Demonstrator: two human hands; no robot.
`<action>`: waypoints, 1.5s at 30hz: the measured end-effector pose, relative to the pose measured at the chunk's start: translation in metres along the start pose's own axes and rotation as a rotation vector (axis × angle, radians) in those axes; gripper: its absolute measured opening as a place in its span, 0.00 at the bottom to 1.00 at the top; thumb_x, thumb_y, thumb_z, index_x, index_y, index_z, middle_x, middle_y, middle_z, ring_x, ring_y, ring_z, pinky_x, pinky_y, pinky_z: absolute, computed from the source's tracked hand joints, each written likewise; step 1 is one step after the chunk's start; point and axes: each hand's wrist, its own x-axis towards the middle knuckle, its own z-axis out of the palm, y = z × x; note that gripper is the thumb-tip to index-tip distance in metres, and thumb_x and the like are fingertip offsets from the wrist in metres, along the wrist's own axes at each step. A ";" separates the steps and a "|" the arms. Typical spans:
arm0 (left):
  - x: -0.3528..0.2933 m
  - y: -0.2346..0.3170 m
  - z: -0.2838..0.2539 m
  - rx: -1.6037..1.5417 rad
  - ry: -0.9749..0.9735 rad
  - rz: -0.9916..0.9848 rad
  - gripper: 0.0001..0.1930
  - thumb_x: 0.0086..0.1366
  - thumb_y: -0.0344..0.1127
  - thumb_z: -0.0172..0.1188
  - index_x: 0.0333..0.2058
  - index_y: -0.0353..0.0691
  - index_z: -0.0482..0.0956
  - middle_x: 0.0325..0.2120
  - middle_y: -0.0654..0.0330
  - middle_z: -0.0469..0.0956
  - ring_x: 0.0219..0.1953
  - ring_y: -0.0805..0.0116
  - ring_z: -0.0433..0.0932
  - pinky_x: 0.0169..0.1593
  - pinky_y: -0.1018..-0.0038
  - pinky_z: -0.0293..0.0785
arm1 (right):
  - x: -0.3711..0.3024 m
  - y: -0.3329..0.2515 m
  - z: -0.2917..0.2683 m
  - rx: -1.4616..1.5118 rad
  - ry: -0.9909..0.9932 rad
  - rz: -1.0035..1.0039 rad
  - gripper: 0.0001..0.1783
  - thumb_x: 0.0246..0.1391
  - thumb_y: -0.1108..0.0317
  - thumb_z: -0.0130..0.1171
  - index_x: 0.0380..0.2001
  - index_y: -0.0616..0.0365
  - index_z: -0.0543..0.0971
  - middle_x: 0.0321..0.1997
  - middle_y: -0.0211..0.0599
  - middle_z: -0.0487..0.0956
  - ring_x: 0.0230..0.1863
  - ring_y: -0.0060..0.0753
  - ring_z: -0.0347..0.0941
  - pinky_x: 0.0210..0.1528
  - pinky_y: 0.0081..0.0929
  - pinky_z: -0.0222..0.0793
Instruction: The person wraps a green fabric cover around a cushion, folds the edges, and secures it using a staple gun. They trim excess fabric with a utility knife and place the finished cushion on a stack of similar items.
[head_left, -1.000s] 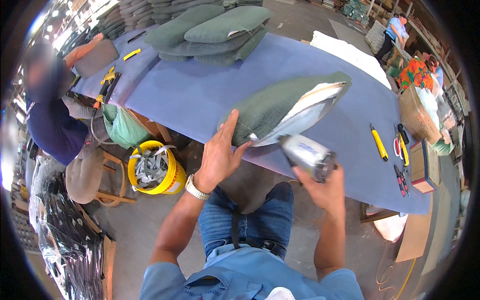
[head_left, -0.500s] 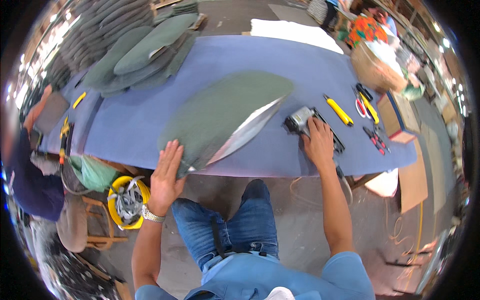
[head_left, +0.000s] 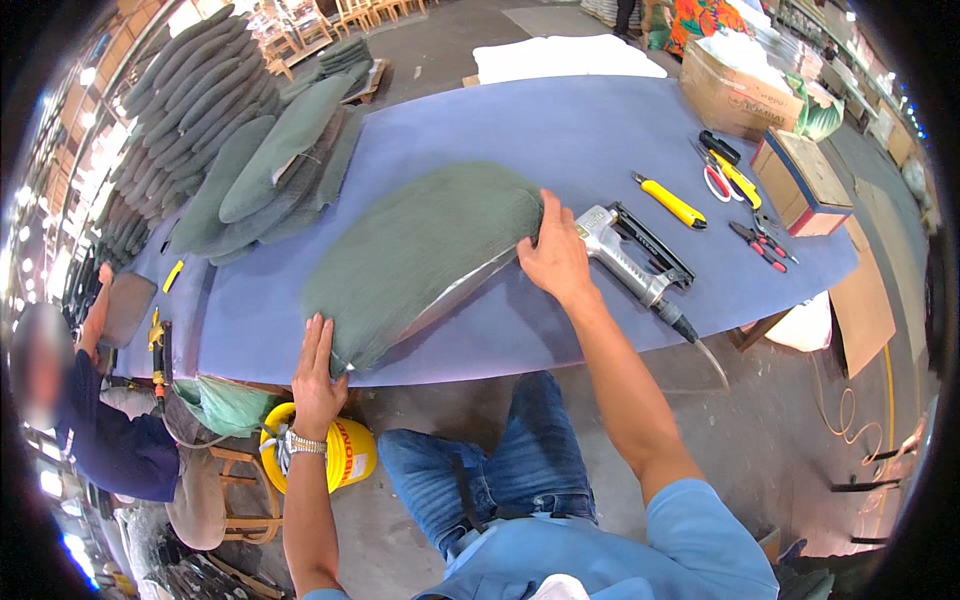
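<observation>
The green fabric-covered seat cushion (head_left: 425, 255) lies flat on the blue-topped worktable (head_left: 560, 130), close to its near edge. It is a rounded, oblong pad in coarse olive cloth, and a pale strip of its underside shows along the near side. My left hand (head_left: 318, 375) lies flat with fingers together and extended on the cushion's near-left corner, right at the table edge. My right hand (head_left: 555, 255) presses on the cushion's right end, fingers spread over the cloth.

Just right of the cushion, touching my right hand's side, lies a grey pneumatic staple gun (head_left: 635, 255) with its hose trailing off the table edge. Farther right of the cushion lie a yellow utility knife (head_left: 670, 200), scissors with red handles (head_left: 718, 180), pliers (head_left: 758, 243) and a small wooden box (head_left: 800, 180). Left of and behind the cushion sits a stack of similar green cushions (head_left: 270, 170). Below the table, left of the cushion, stands a yellow bucket (head_left: 335, 450), and another person in a dark blue shirt (head_left: 115, 445) sits at the far left.
</observation>
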 end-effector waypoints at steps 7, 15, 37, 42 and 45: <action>0.020 -0.032 -0.026 -0.028 -0.083 -0.080 0.46 0.52 0.17 0.64 0.72 0.42 0.61 0.70 0.44 0.64 0.71 0.43 0.64 0.69 0.56 0.71 | 0.000 -0.003 0.008 0.304 -0.048 0.153 0.33 0.64 0.69 0.57 0.68 0.62 0.58 0.33 0.50 0.79 0.32 0.48 0.80 0.38 0.43 0.77; 0.007 -0.048 -0.036 -0.091 -0.040 -0.177 0.41 0.54 0.15 0.57 0.70 0.38 0.65 0.66 0.40 0.70 0.67 0.40 0.70 0.69 0.57 0.70 | -0.051 -0.007 0.003 0.862 0.048 0.114 0.24 0.70 0.74 0.51 0.65 0.58 0.59 0.27 0.33 0.76 0.20 0.22 0.71 0.19 0.23 0.65; 0.079 0.191 0.017 0.144 -0.549 0.425 0.58 0.48 0.49 0.77 0.75 0.44 0.56 0.78 0.54 0.49 0.80 0.51 0.44 0.77 0.40 0.39 | -0.175 0.003 -0.039 0.838 -0.400 0.402 0.29 0.71 0.47 0.58 0.22 0.61 0.78 0.09 0.27 0.70 0.13 0.15 0.67 0.18 0.23 0.60; 0.099 0.206 0.033 0.155 -0.643 0.528 0.60 0.45 0.41 0.77 0.76 0.44 0.53 0.79 0.56 0.49 0.80 0.52 0.43 0.77 0.38 0.36 | -0.175 0.009 -0.042 0.925 -0.375 0.343 0.29 0.73 0.51 0.56 0.22 0.61 0.78 0.10 0.28 0.70 0.14 0.15 0.66 0.19 0.25 0.60; 0.101 0.211 0.031 0.204 -0.696 0.529 0.62 0.42 0.38 0.78 0.76 0.45 0.54 0.79 0.57 0.48 0.81 0.51 0.42 0.76 0.35 0.35 | -0.178 0.010 -0.039 0.974 -0.325 0.341 0.29 0.73 0.53 0.55 0.20 0.61 0.77 0.11 0.28 0.70 0.15 0.15 0.66 0.20 0.25 0.63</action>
